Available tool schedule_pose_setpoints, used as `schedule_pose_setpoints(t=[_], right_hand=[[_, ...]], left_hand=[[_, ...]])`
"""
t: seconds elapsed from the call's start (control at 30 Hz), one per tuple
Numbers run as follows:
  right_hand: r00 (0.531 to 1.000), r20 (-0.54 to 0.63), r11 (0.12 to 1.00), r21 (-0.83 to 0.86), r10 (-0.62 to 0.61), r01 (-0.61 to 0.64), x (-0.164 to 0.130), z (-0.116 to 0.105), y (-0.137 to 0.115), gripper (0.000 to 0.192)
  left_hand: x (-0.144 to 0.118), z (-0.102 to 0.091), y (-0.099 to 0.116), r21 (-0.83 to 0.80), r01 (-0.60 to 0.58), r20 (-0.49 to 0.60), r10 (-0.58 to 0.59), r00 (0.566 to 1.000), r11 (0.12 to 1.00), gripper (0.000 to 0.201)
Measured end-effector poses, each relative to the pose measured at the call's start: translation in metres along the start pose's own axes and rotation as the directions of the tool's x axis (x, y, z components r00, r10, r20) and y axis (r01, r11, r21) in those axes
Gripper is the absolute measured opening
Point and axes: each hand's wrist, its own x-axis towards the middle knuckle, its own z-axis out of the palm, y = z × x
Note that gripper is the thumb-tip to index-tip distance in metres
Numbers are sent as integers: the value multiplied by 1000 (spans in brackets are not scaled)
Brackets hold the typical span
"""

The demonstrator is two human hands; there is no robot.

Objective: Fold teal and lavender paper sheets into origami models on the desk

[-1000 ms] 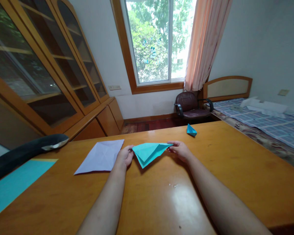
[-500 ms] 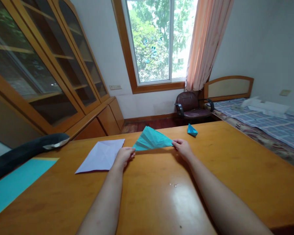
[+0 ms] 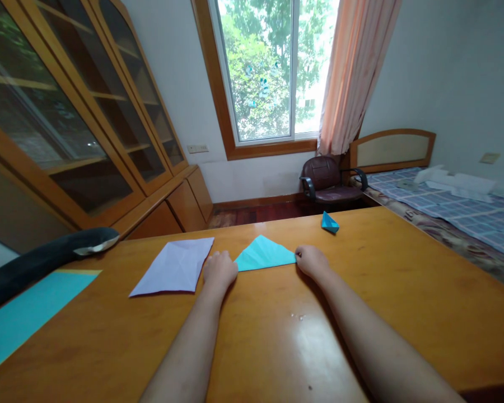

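A turquoise sheet of paper [image 3: 264, 254], folded into a triangle, lies flat on the wooden table with its point facing the window. At its left corner my left hand [image 3: 220, 270] is closed on the paper, fingers curled under. My right hand [image 3: 312, 259] pinches the right corner between thumb and fingers. A creased lilac sheet of paper [image 3: 172, 266] lies just left of my left hand. Beyond my right hand, near the far edge, sits a small folded blue paper piece [image 3: 330, 223].
The wooden table [image 3: 403, 280] fills the foreground. A turquoise sheet with a yellow edge [image 3: 37, 308] and a dark curved object [image 3: 46, 260] lie at the left. Past the table stand a brown armchair [image 3: 331, 182], a bed [image 3: 457, 196] and a glass-fronted cabinet [image 3: 88, 112].
The turquoise paper has come down from a raised, wrinkled position to lie flat on the table. Both hands lowered with it, the left one shifting slightly right and towards me.
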Motion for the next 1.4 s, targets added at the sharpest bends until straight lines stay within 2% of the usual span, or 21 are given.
schedule_pose_setpoints(t=[0.03,0.1,0.17,0.23,0.3,0.43,0.6,0.67,0.7,0.77,0.83,0.9,0.97,1.2,1.4], right_hand=[[1000,9,1000,-8,1,-1,0,0,-1,27],[1000,18,1000,-16,-1,1,-1,-1,-2,28],[1000,20,1000,-20,-7,8,-1,-1,-1,29],[1000,17,999,-28,-16,16,-1,-1,-1,29],[1000,18,999,-34,-14,15,-2,-1,0,29],[1000,-2,998,-58,-11,11,-3,-6,-1,29],[972,-216,991,-113,-95,71,-9,-13,-15,28],[958,-204,979,-72,-204,193,-16,-9,-27,27],[940,-169,955,-29,-296,295,-19,-4,-34,27],[871,-117,872,63,-477,486,-27,7,-47,31],[826,-62,821,92,-560,564,-34,20,-55,41],[821,-4,818,90,-570,568,-38,30,-59,53],[839,32,838,80,-543,540,-40,34,-58,61],[908,77,911,36,-411,410,-37,32,-54,64],[955,92,958,-36,-281,285,-26,28,-38,68]], left_hand=[[-4,5,5,37,-57,20,57,998,998,13],[-11,17,15,156,-208,153,185,971,966,8],[-14,32,23,290,-394,327,297,897,872,16],[-14,47,27,396,-512,432,337,836,763,28],[-12,59,29,463,-551,484,323,813,694,38],[-8,73,27,525,-550,525,262,810,650,53],[-9,76,22,532,-551,534,250,808,643,65],[-10,77,21,523,-560,538,260,802,643,68],[-10,77,21,519,-561,540,262,800,645,68],[-10,77,21,514,-557,544,254,800,652,64],[-10,77,21,507,-550,550,242,799,664,57],[-10,77,22,498,-546,552,239,799,673,55],[-10,77,22,497,-545,551,240,800,676,57],[-11,78,22,521,-545,536,244,808,657,66],[-9,78,20,531,-548,534,248,809,647,72]])
